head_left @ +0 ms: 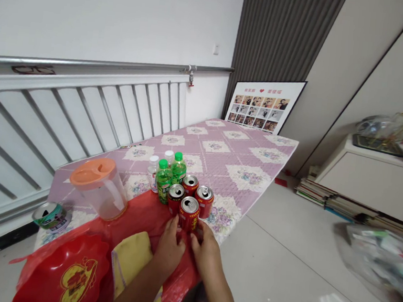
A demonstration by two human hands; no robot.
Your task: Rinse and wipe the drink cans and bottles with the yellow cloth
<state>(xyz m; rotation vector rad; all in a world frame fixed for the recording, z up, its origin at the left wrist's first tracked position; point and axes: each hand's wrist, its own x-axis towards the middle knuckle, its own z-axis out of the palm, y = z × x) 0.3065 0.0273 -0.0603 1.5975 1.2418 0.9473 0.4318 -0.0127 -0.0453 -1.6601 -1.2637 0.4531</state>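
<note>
Four-sided grouping aside, several red drink cans stand upright close together near the table's front edge. The nearest red can (pixel 189 213) has its tab opening facing up. My left hand (pixel 170 246) is at its left side, fingers curled against its lower part. From the right, my right hand (pixel 208 249) cups the same can with bent fingers. A red can (pixel 175 200) stands behind on the left, another red can (pixel 204 201) on the right. Behind them are two green-capped bottles (pixel 163 181) and two white-capped bottles (pixel 153 174).
An orange-lidded pitcher (pixel 98 188) stands left of the bottles. A green can (pixel 51 217) is at the table's left edge. A red scalloped tray (pixel 66 271) and a yellow cloth (pixel 132 256) lie near my left arm, over red plastic sheeting (pixel 144 217). The table's right edge drops to floor.
</note>
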